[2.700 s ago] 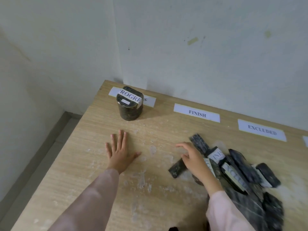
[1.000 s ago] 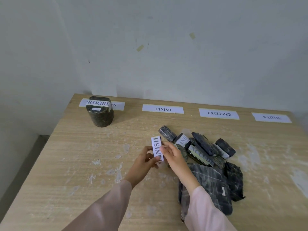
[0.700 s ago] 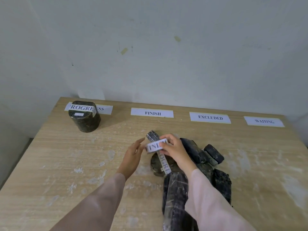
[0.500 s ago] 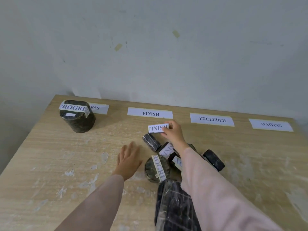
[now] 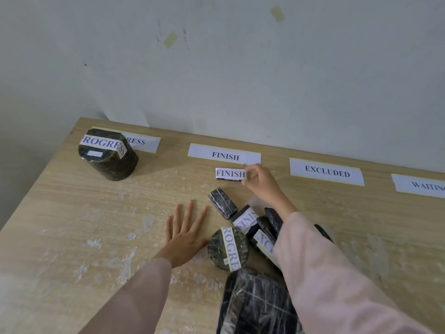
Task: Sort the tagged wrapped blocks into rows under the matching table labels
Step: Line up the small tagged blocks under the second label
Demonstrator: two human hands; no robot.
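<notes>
Wooden table (image 5: pixel 72 225), right hand (image 5: pixel 261 180) fingers pinching FINISH block (image 5: pixel 230 174), left hand (image 5: pixel 185 236) flat, fingers spread.

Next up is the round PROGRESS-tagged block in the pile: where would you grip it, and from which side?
Grip the round PROGRESS-tagged block across its curved sides from above, probably with the left hand lying flat beside it. It lies flat face up, its left side is open, and other blocks crowd its right and near sides.
</notes>
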